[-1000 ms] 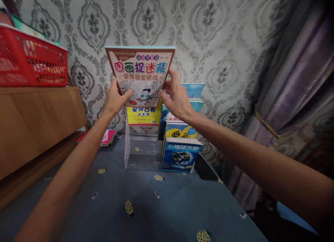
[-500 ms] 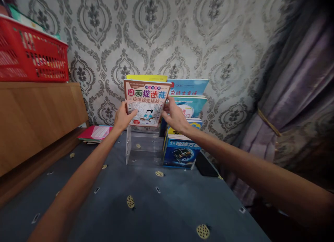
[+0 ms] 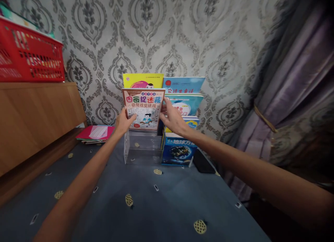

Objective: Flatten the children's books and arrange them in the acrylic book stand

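Note:
A children's picture book with a brown-edged cover stands upright between my two hands, in the left half of a clear tiered book rack. My left hand grips its left edge, thumb across the front cover. At the right edge, my right hand holds it with the fingers partly hidden behind. Behind it rises a yellow book. In the rack's right half stand a light blue book, a teal book and a dark blue book with a globe.
A red basket sits on a wooden cabinet at the left. Booklets under a pink cover lie left of the rack. A black flat object lies to its right, near a purple curtain. Pineapple-print cloth covers the table.
The picture book has moved down in the rack with both hands on it, so more of the yellow book behind shows. The view has shifted slightly.

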